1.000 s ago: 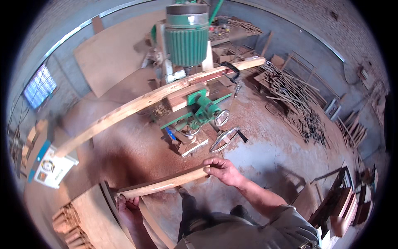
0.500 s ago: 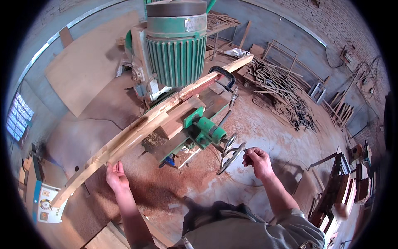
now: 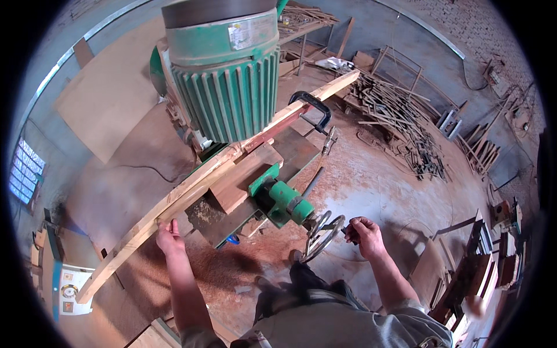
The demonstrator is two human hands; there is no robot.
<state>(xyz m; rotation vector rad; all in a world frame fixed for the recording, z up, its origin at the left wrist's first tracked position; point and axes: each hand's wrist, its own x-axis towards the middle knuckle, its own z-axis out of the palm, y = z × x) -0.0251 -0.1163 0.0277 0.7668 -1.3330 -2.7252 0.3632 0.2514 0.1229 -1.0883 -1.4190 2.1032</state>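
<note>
A long pale wooden beam (image 3: 139, 227) runs diagonally across a machine table, with a shorter wood strip (image 3: 194, 191) along its near side. My left hand (image 3: 170, 239) is at the strip's near-left end, fingers stretched up against the wood, not wrapped round it. On the right, my right hand (image 3: 365, 236) is closed round the dark handle of a metal handwheel (image 3: 326, 238). That wheel joins a green screw vise (image 3: 285, 200), whose plate bears on a wooden block (image 3: 246, 177) beside the strip. A black C-clamp (image 3: 318, 109) grips the beam's far part.
A large green finned motor (image 3: 226, 93) stands over the beam and hides part of it. Reddish sawdust (image 3: 232, 267) covers the floor. Piled wood offcuts (image 3: 400, 116) lie at the far right, stacked boards (image 3: 476, 278) at the near right. A pale panel (image 3: 110, 98) leans far left.
The view has shifted, and the motor appears larger, further left and over more of the beam. My left fingertips have come up against the strip's end. My right hand stays at the handwheel.
</note>
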